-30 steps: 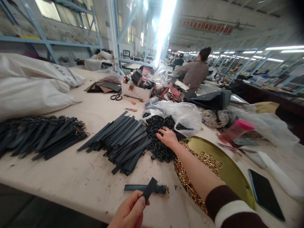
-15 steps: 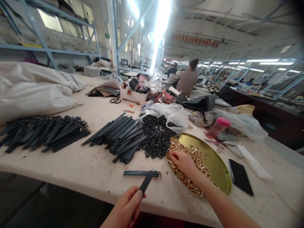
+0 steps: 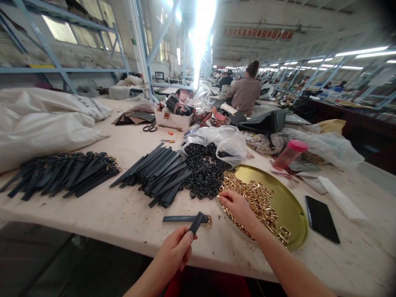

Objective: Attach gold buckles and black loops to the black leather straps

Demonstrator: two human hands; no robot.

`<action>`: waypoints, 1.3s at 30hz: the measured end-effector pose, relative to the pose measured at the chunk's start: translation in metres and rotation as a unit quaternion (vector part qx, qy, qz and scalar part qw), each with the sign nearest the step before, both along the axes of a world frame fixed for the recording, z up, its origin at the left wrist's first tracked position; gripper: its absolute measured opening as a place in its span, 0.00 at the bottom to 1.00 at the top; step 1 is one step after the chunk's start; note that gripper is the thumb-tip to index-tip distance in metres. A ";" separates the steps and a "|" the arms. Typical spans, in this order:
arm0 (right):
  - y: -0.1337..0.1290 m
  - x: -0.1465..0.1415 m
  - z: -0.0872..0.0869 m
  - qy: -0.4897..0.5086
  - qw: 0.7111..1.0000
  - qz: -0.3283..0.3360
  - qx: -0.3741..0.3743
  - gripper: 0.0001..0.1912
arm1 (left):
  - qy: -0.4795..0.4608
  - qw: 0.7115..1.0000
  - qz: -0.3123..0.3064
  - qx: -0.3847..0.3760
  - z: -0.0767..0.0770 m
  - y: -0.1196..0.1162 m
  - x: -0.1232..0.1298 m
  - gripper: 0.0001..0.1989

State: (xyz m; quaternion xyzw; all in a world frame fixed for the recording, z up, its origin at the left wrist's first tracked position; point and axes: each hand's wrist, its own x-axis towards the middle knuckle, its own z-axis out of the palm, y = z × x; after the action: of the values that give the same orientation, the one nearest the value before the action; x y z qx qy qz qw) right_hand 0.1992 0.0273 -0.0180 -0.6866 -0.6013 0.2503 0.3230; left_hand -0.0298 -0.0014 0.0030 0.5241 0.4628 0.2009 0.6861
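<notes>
My left hand (image 3: 177,246) is closed around a dark strap (image 3: 196,222), its free end pointing up and away from me. Just behind it, another dark strap (image 3: 176,219) with a gold buckle (image 3: 209,220) at its right end lies flat on the table. Thumb and fingers of my right hand (image 3: 236,206) are pinched at the left rim of a round gold tray (image 3: 292,206). A small glint shows at those fingertips, apparently a gold buckle, mostly hidden. Many gold buckles (image 3: 256,198) cover the tray's left side.
Loose straps (image 3: 157,173) and small black loops (image 3: 202,177) are heaped mid-table, by a clear plastic bag (image 3: 230,142). Buckled straps (image 3: 64,171) lie left. A phone (image 3: 321,218) and pink-lidded jar (image 3: 289,156) stand right. Scissors (image 3: 150,128) lie farther back. A person (image 3: 246,90) is beyond.
My right hand has drawn back from among the buckles to the tray's left rim, still pinched. The left hand and its strap have shifted slightly up and right; the camera view has turned a little.
</notes>
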 end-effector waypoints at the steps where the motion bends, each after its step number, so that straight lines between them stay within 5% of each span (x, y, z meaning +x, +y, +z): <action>1: -0.006 -0.007 0.003 0.116 0.993 -0.009 -0.008 0.10 | -0.001 1.000 0.009 0.008 0.002 0.003 0.006 0.20; 4: -0.024 -0.035 0.010 0.466 0.883 -0.048 -0.038 0.15 | -0.010 0.998 0.040 0.042 0.006 0.011 0.023 0.17; 6: -0.033 -0.053 0.012 0.560 0.825 -0.057 -0.060 0.18 | -0.009 0.997 0.053 0.063 0.004 0.016 0.030 0.15; 8: -0.039 -0.066 0.012 0.576 0.812 -0.048 -0.083 0.20 | 0.008 0.995 0.065 0.076 0.002 0.018 0.034 0.14; 12: -0.044 -0.075 0.005 0.489 0.868 -0.026 -0.079 0.16 | 0.030 0.994 0.062 0.089 -0.003 0.018 0.028 0.13; 14: -0.045 -0.074 0.000 0.491 0.867 -0.050 -0.063 0.15 | 0.035 0.993 0.047 0.098 -0.004 0.014 0.021 0.15; 19: -0.049 -0.072 -0.001 0.661 0.731 -0.137 -0.100 0.18 | 0.130 0.974 -0.033 0.184 -0.002 0.004 0.005 0.16; 21: -0.052 -0.073 0.001 0.687 0.702 -0.135 -0.128 0.18 | 0.158 0.960 -0.072 0.221 0.001 0.002 0.001 0.16; 24: -0.060 -0.078 0.003 0.671 0.718 -0.120 -0.143 0.17 | 0.183 0.942 -0.124 0.252 0.008 0.003 0.000 0.15; 29: -0.072 -0.089 0.001 0.485 0.869 -0.066 -0.064 0.15 | 0.062 0.965 -0.127 0.223 0.015 0.002 0.002 0.09; 31: -0.076 -0.092 0.002 0.420 0.905 -0.060 -0.023 0.13 | 0.030 0.976 -0.103 0.190 0.013 -0.001 0.002 0.09; 39: -0.075 -0.094 0.005 0.440 0.895 -0.039 -0.052 0.12 | 0.026 0.998 -0.052 0.028 -0.002 -0.009 0.001 0.12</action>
State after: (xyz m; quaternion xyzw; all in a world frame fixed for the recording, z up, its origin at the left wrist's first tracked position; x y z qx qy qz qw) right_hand 0.1053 -0.0479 -0.0126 -0.5452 -0.3562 0.5452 0.5278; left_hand -0.0289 -0.0100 0.0009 0.5711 0.4468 0.1645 0.6687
